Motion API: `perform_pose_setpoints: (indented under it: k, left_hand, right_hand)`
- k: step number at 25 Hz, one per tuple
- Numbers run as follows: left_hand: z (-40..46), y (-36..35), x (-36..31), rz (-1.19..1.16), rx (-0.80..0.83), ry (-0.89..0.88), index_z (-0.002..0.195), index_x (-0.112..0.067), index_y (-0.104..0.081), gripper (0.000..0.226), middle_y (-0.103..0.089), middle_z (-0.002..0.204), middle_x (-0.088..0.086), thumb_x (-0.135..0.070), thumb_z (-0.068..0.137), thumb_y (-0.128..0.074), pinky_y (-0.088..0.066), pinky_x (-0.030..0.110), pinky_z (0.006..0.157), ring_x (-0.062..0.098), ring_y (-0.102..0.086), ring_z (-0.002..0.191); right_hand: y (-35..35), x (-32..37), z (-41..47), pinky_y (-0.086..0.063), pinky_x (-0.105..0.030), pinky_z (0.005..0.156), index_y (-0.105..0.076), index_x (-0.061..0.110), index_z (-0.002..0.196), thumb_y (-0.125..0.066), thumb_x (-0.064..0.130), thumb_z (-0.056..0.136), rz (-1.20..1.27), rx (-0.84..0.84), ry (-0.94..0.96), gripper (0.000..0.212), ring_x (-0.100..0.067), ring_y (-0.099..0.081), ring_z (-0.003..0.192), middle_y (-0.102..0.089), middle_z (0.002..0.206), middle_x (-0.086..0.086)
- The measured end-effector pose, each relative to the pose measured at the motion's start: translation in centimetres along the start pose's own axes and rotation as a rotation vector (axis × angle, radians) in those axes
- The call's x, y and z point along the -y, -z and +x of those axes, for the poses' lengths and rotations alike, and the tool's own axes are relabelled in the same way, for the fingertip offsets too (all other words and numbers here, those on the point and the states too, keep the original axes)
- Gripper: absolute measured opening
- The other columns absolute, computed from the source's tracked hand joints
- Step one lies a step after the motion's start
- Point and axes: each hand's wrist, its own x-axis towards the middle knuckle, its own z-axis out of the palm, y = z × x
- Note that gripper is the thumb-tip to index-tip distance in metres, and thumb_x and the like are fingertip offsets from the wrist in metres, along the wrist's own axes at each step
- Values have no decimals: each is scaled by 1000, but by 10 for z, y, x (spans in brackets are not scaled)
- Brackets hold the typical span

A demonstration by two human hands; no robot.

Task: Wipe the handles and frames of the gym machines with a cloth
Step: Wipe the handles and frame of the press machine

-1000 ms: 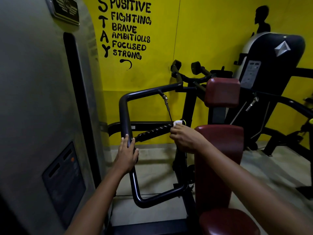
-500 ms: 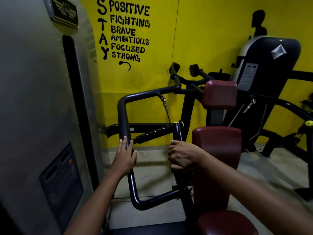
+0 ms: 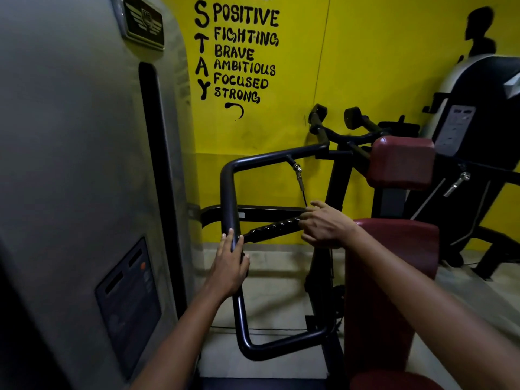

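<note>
Left hand (image 3: 229, 270) fingers wrap the black tubular steel frame (image 3: 228, 192); right hand (image 3: 326, 225) fingers close around the ribbed black handle (image 3: 271, 228).

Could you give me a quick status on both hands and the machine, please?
Left hand gripping the black frame tube. Right hand closed at the ribbed handle end; cloth not visible. Cable hangs right beside right hand.

housing (image 3: 70, 164) left | frame bar (image 3: 229, 198) centre | seat back (image 3: 391, 277) right | wall (image 3: 365, 66) behind
</note>
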Motion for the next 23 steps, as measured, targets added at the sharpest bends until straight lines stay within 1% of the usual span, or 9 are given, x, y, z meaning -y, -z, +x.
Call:
perform_pose_setpoints:
  k: [1, 3, 6, 8, 11, 15, 19, 21, 23]
  left_hand:
    - [0, 0, 0, 9, -3, 3, 153, -13, -13, 58, 7, 161, 7, -30, 102, -36, -5, 32, 117, 22, 9, 148]
    - [1, -1, 0, 30, -9, 11, 153, -9, -6, 62, 8, 160, 7, -30, 102, -35, -2, 31, 117, 22, 9, 148]
    - [3, -2, 2, 30, -8, 26, 152, -9, -2, 65, 10, 160, 6, -30, 102, -36, -1, 31, 117, 20, 11, 147]
    - [6, 0, 3, -1, 0, 27, 153, -10, -3, 66, 9, 161, 4, -30, 101, -38, -4, 32, 118, 20, 10, 147]
    - [14, 6, 6, -31, 31, 27, 153, -11, -3, 68, 11, 160, 2, -29, 100, -42, -5, 34, 118, 20, 11, 147]
    - [33, 7, 16, -63, 69, 55, 153, -15, -2, 74, 14, 160, 0, -29, 97, -48, -8, 40, 118, 22, 11, 147]
    - [62, 8, 29, -127, 73, 93, 153, -16, -5, 79, 11, 160, 1, -27, 93, -55, -16, 42, 118, 23, 0, 148]
    - [70, 8, 33, -144, 75, 87, 153, -18, -2, 79, 13, 160, 0, -30, 94, -54, -16, 42, 118, 22, 1, 148]
    - [74, 8, 39, -157, 101, 69, 153, -24, 2, 80, 19, 159, -4, -36, 95, -52, -16, 46, 118, 21, 4, 148]
  right_hand:
    - [-3, -3, 3, -37, -37, 99, -59, 12, 102, -33, 37, 95, 56, -35, -39, 37, -22, -54, 103, -61, 105, -5]
    - [-3, -5, 9, -43, -33, 84, -54, 9, 107, -39, 23, 97, 153, -99, -121, 23, -22, -51, 98, -59, 108, -8]
    - [4, 3, 17, -43, -32, 83, -51, 7, 114, -48, 6, 91, 214, -139, -218, 23, -24, -48, 102, -56, 112, -9]
    - [10, 10, 21, -46, -33, 79, -52, 10, 114, -51, 5, 90, 258, -184, -266, 24, -23, -50, 100, -59, 112, -8]
    - [11, 24, 33, -50, -37, 66, -57, 14, 111, -55, 8, 90, 292, -289, -314, 22, -24, -54, 92, -66, 106, -5]
    - [8, 48, 53, -49, -32, 55, -64, 11, 104, -62, 6, 84, 247, -371, -291, 21, -24, -58, 78, -69, 92, -7]
    - [8, 72, 72, -51, -35, 62, -67, 6, 99, -67, 10, 81, 263, -394, -127, 18, -27, -63, 80, -68, 91, -11]
    - [3, 83, 82, -50, -38, 67, -64, 7, 105, -60, 14, 87, 278, -310, -38, 19, -30, -62, 88, -65, 98, -11]
    - [-9, 94, 88, -52, -41, 71, -59, 8, 116, -48, 9, 93, 300, -228, 11, 26, -33, -61, 96, -63, 109, -11]
